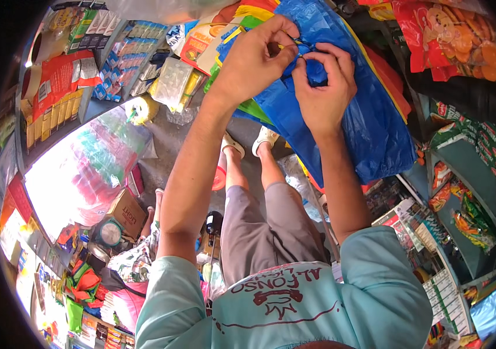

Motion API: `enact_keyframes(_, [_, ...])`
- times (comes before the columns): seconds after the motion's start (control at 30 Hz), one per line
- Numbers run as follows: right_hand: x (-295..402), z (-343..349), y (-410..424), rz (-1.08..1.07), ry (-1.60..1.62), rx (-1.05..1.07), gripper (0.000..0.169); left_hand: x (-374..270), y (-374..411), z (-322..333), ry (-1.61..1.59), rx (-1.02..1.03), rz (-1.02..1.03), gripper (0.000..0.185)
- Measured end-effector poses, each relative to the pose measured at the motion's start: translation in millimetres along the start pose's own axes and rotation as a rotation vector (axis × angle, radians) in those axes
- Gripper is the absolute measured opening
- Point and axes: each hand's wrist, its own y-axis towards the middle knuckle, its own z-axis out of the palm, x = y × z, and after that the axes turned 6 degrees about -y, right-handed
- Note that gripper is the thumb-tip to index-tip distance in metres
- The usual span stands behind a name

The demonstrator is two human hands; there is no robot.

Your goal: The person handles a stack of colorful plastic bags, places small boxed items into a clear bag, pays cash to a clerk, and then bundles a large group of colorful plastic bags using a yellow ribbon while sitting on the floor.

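A blue plastic bag [361, 131] hangs in front of me, with green, yellow and red plastic sheets or bags layered behind it. My left hand [259, 59] pinches a small bunched part near its top between thumb and fingers. Close beside it, my right hand [326, 87] grips the same gathered blue plastic, its thumb and index finger curved into a ring. A bit of yellow shows at the bunched spot. The fingers partly hide how the plastic is twisted or tied there.
Racks of sachets [125, 52] line the left side. A large clear sack of coloured goods [99, 161] stands below them, near a cardboard box [125, 213]. Snack packs [457, 43] hang at upper right above shelves [470, 174]. Another person's leg [159, 205] shows at lower left.
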Motion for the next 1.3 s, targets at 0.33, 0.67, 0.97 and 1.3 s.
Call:
enact_keyframes(0.33, [0,-2,-1,0.012,0.019,0.054,0.019,-15,4,-10,0.263,0.120,0.148,0.024])
enact_keyframes(0.67, [-1,-1,3,0.022,0.116,-0.001,0.018,-11,4,-1,0.471,-0.117,0.373,0.022])
enact_keyframes(0.97, [6,-22,12,0.349,0.829,0.087,0.005,-25,-3,-5,0.479,-0.082,0.514,0.021])
enact_keyframes(1.3, [1,-25,9,0.479,0.873,0.104,0.030,-27,-1,-1,-0.488,0.047,0.107,0.020])
